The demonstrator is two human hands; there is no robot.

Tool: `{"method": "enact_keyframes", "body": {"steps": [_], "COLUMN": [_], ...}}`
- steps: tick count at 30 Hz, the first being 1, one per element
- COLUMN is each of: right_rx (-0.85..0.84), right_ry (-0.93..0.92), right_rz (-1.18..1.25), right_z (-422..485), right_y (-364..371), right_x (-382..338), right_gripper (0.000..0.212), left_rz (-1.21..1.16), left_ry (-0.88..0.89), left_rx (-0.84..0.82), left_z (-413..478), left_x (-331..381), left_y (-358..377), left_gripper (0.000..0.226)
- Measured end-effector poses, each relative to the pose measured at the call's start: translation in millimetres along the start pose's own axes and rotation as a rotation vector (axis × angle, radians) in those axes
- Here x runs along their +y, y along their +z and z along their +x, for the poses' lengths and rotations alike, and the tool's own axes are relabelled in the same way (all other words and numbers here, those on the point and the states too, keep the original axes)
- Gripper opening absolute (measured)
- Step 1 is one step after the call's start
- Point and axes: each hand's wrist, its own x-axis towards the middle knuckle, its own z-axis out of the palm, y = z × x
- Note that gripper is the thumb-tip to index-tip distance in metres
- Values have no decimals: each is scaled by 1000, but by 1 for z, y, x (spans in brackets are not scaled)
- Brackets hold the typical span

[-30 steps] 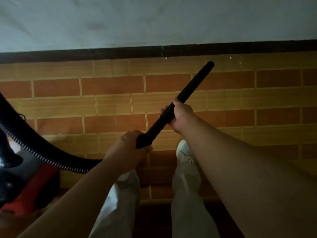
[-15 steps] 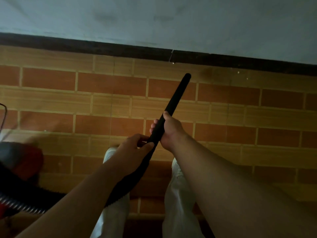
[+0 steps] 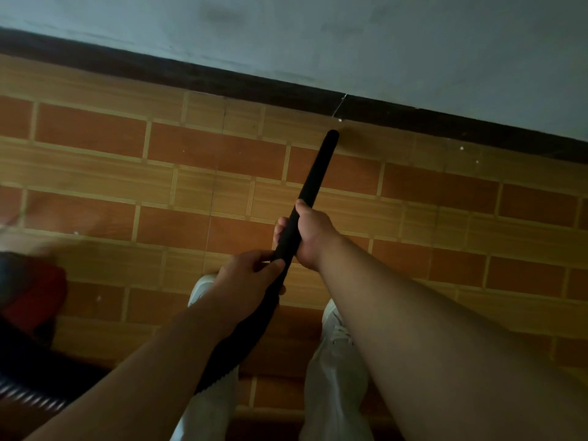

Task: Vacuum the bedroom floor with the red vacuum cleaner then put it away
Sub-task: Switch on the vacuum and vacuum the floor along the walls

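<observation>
Black wand (image 3: 313, 178) of the vacuum is slanting up and to the right over the tiled floor (image 3: 95, 173), its far tip sitting near the dark skirting board (image 3: 191, 76) at the foot of the pale wall (image 3: 350, 36). Right hand (image 3: 310, 235) is wrapping the wand at its middle, fingers closed tight around it, thumb lying along the tube. Left hand (image 3: 251, 281) is gripping lower down, where the wand is meeting the ribbed hose (image 3: 235, 348), fingers curled shut over the joint. Hose is running back under the left forearm and out toward the lower left. Red vacuum body (image 3: 31, 297) is showing at the left edge, blurred, dim and cut off by the frame; its shape is hard to make out. White shoes (image 3: 337, 326) and pale trouser legs are standing below the hands, partly hidden by both arms.
</observation>
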Motion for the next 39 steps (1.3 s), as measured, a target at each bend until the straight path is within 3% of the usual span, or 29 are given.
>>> {"method": "enact_keyframes", "body": {"steps": [5,15,39], "right_rx": [25,20,-185], "right_ry": [-63,-42,-44], "right_rz": [-41,-65,-489], "right_z": [11,14,7], "right_y": [3,12,187], "right_x": [-11,-9,36], "right_gripper": [20,23,28], "left_rz": [-29,-20,-429], "left_ry": [19,29,-50], "left_rx": [-18,4,281], "left_z": [9,1,-15], "left_x": [9,12,-47], "left_y": [0,-11,-126], "left_gripper": [26,18,20]}}
